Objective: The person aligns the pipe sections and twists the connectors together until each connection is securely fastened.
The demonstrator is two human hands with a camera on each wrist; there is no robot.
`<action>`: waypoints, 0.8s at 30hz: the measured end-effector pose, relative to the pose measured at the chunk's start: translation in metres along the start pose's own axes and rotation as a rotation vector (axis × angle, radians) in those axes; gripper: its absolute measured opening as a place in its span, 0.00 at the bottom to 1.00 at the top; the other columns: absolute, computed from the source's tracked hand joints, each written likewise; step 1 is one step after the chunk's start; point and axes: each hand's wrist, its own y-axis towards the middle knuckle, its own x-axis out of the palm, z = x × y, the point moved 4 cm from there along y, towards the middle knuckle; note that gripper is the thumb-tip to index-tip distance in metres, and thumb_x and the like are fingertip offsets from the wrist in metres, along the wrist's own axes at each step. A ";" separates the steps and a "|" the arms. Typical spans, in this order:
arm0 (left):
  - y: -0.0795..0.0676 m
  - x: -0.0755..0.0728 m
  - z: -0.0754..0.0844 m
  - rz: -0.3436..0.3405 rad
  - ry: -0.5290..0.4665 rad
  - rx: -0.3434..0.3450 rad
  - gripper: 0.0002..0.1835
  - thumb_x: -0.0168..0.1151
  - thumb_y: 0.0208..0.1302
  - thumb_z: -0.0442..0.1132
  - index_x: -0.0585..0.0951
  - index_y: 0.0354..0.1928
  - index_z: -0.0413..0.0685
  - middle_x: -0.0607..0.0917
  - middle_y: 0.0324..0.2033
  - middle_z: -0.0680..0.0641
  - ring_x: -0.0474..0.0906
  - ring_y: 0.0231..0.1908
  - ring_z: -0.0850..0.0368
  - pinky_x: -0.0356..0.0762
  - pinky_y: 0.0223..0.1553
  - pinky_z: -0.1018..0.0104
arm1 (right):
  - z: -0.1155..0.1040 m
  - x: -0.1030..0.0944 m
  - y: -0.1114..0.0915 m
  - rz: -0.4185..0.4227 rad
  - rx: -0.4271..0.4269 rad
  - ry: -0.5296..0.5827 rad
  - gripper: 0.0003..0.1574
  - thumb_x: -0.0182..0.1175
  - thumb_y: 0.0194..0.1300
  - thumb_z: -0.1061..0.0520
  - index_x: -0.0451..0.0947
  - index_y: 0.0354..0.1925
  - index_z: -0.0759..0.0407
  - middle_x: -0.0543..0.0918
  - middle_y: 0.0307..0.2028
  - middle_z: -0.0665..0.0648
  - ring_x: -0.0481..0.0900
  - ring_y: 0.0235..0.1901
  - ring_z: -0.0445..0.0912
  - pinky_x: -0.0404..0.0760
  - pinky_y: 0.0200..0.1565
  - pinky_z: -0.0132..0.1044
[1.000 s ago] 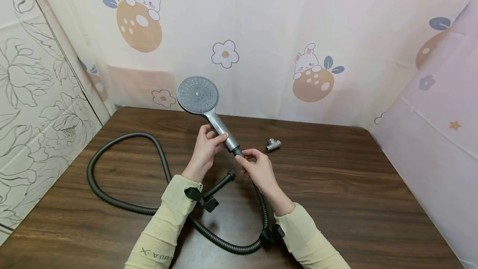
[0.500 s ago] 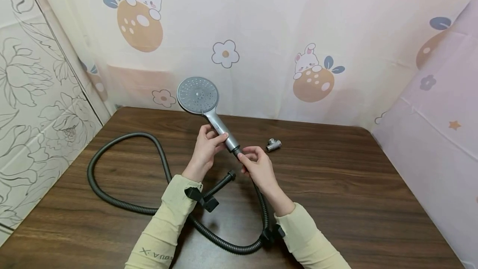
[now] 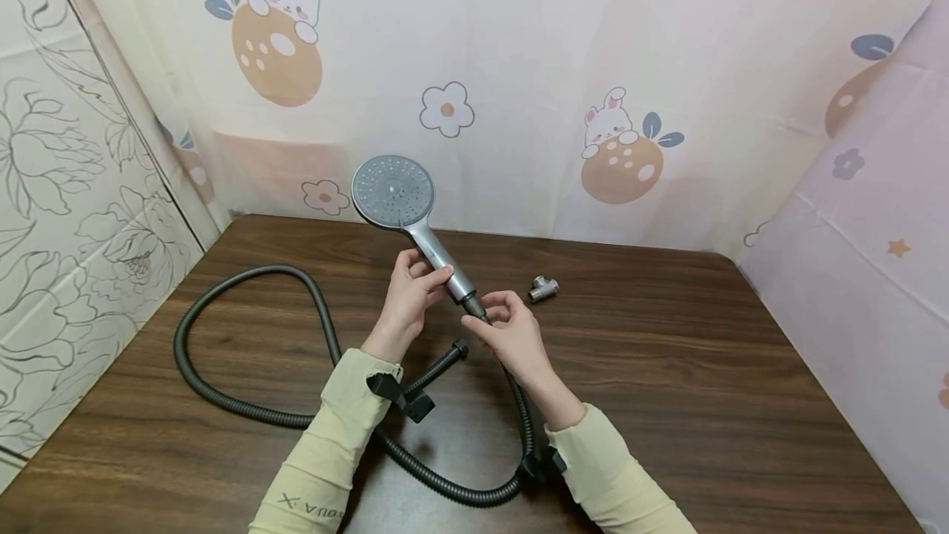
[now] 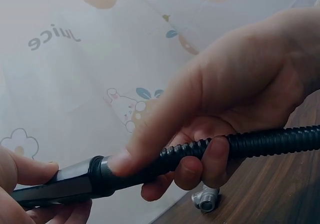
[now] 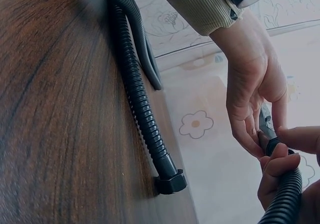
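A silver shower head (image 3: 393,190) is held up over the table, its grey nozzle face toward the head camera. My left hand (image 3: 408,295) grips its handle (image 3: 443,260), thumb along the near side. At the handle's lower end sits the dark connector (image 3: 473,305) of a black ribbed shower hose (image 3: 482,498). My right hand (image 3: 514,336) holds the hose there; in the left wrist view its thumb lies on the connector (image 4: 107,176) and its fingers curl under the hose (image 4: 280,142). The hose's other end has a black nut (image 5: 171,182) and lies near my left wrist.
A small metal T-shaped pipe fitting (image 3: 544,288) lies on the wooden table (image 3: 704,386), right of my right hand. The hose makes a wide loop (image 3: 245,270) on the left. Printed curtains (image 3: 519,171) hang behind the table.
The right thumb and fingers first turned slightly at the connector, then slid a little down, so more of the connector shows. The left hand and shower head have stayed in place.
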 end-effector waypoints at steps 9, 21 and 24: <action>0.000 0.000 0.000 -0.003 -0.002 0.007 0.27 0.57 0.57 0.25 0.59 0.57 0.41 0.74 0.48 0.37 0.76 0.39 0.55 0.76 0.38 0.63 | 0.001 0.000 -0.001 0.013 -0.006 -0.023 0.22 0.66 0.52 0.58 0.70 0.44 0.58 0.81 0.31 0.57 0.76 0.19 0.46 0.71 0.22 0.31; 0.000 -0.001 -0.001 0.001 -0.008 0.013 0.27 0.57 0.57 0.25 0.60 0.57 0.41 0.75 0.48 0.37 0.76 0.39 0.55 0.77 0.37 0.64 | 0.000 0.002 -0.001 0.008 -0.030 -0.011 0.17 0.64 0.55 0.57 0.72 0.42 0.60 0.82 0.29 0.59 0.78 0.20 0.49 0.74 0.23 0.32; 0.000 -0.001 -0.001 0.001 -0.012 0.013 0.27 0.57 0.57 0.25 0.60 0.57 0.41 0.75 0.47 0.38 0.76 0.38 0.55 0.77 0.37 0.64 | 0.000 0.002 -0.001 0.000 -0.031 -0.003 0.15 0.63 0.56 0.57 0.72 0.42 0.61 0.82 0.31 0.64 0.77 0.19 0.46 0.76 0.25 0.36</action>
